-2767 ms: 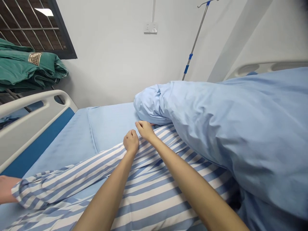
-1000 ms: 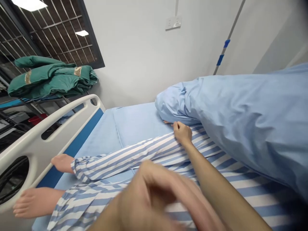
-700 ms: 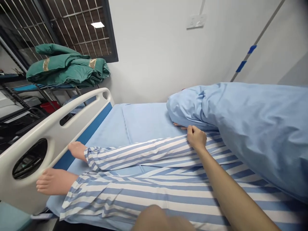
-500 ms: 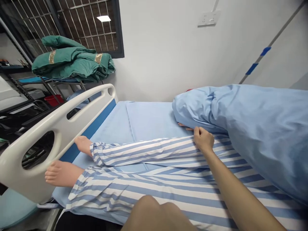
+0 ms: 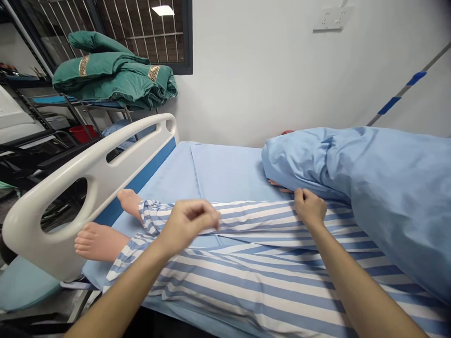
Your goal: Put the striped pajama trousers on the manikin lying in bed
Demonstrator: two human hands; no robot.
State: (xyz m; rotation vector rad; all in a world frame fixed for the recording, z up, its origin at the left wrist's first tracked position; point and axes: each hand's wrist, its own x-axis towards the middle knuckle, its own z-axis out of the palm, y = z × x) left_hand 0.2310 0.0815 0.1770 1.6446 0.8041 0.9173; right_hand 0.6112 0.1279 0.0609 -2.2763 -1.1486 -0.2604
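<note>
Striped blue-and-white trousers cover the legs of a figure lying on the bed; its smooth bare feet look like a manikin's. My right hand is a fist on the far trouser leg near the thigh, closed on the striped cloth. Beside it, the figure's fingers show from under a light blue quilt. My left hand hovers above the trouser legs around the shins, its fingers loosely curled and thumb near them, slightly blurred. No cloth shows in it.
A bed end board stands at the left, past the feet. Blue sheet spreads toward the wall. Green folded bedding lies on a rack under the barred window. A drip pole leans at the right. A stool seat is lower left.
My left hand let go of the trousers beside the right hand, swung back toward me, and is now over the shins. The right fist stays on the cloth. My view turned left toward the feet.
</note>
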